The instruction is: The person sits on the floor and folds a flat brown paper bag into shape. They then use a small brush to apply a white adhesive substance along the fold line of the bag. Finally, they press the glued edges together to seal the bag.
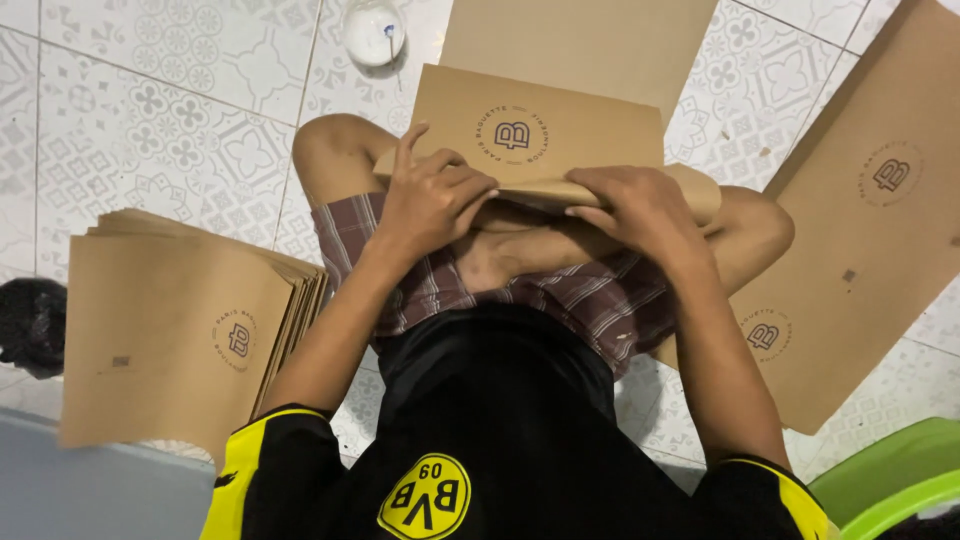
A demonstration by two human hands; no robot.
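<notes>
A brown paper bag (540,125) with a round printed logo lies across my crossed legs, its near edge folded over. My left hand (432,195) presses down on the left part of that fold, fingers curled over the paper. My right hand (640,205) grips the fold on the right side, fingers pointing left along the crease. Both hands touch the same bag. The bag's far end rests on another flat brown sheet (590,40) on the floor.
A thick stack of brown paper bags (170,330) lies on the patterned tile floor at my left. More flat bags (860,230) spread out at my right. A small clear container (373,30) sits beyond my knee. A green plastic object (890,480) is at the lower right.
</notes>
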